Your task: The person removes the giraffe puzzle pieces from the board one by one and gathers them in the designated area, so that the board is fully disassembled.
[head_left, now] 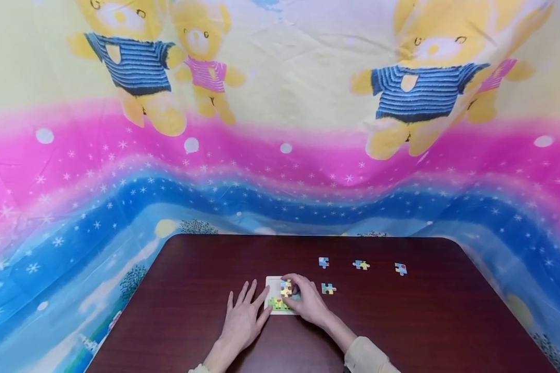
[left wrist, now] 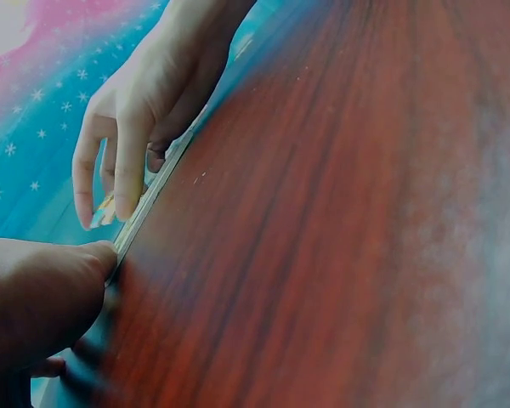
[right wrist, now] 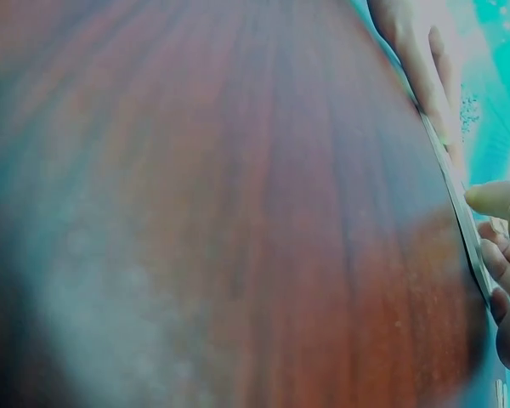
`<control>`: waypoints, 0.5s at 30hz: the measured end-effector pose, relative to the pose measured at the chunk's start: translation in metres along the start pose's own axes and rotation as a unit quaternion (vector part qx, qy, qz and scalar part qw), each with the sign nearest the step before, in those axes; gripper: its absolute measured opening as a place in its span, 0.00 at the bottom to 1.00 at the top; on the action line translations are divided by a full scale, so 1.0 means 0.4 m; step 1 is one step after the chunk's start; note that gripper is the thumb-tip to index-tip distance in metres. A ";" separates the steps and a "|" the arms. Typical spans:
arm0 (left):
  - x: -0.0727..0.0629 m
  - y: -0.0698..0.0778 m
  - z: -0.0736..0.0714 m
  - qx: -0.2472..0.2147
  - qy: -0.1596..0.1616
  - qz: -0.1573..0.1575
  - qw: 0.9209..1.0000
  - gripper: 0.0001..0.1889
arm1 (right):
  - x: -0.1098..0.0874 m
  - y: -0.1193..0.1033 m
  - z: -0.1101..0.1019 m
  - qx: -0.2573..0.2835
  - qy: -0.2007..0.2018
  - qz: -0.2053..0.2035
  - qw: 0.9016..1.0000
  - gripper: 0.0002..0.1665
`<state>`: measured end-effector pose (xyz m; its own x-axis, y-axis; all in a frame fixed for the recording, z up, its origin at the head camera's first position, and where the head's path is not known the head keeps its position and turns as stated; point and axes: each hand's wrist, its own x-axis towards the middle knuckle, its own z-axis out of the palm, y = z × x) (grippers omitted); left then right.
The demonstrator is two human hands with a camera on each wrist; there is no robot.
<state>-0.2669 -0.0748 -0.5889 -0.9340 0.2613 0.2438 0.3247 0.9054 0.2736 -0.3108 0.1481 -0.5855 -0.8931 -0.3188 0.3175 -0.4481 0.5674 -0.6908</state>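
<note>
While the left hand (head_left: pixel 242 317) is lying flat, steadying the puzzle tray (head_left: pixel 273 284), the right hand (head_left: pixel 308 299) is pinching a yellow piece (head_left: pixel 286 288); squaring its tabs first should help.

a teddy-bear print cloth (head_left: pixel 280 129) hangs behind the dark wooden table (head_left: pixel 191 290).

No writing, label, brand, number or sign can be read in any of the views. The puzzle board (head_left: pixel 280 298) under the hands and the loose puzzle pieces (head_left: pixel 361 264) beyond the right hand (head_left: pixel 308 300) carry only coloured pictures. The cloth backdrop (head_left: pixel 280 129) behind the desk (head_left: pixel 401 321) shows only teddy bears, stars and dots.
</note>
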 end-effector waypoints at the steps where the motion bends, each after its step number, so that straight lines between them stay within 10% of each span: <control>1: 0.000 0.000 0.001 -0.001 -0.002 -0.001 1.000 0.28 | 0.001 0.000 0.000 -0.003 0.001 0.003 1.000 0.25; 15: 0.003 0.001 0.002 0.001 0.000 -0.004 1.000 0.28 | 0.014 0.010 -0.010 0.071 -0.018 0.008 0.997 0.24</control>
<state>-0.2679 -0.0738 -0.5892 -0.9364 0.2543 0.2419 0.3172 0.9083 0.2728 -0.3178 0.1516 -0.5840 -0.8970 -0.3383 0.2845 -0.4215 0.4609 -0.7810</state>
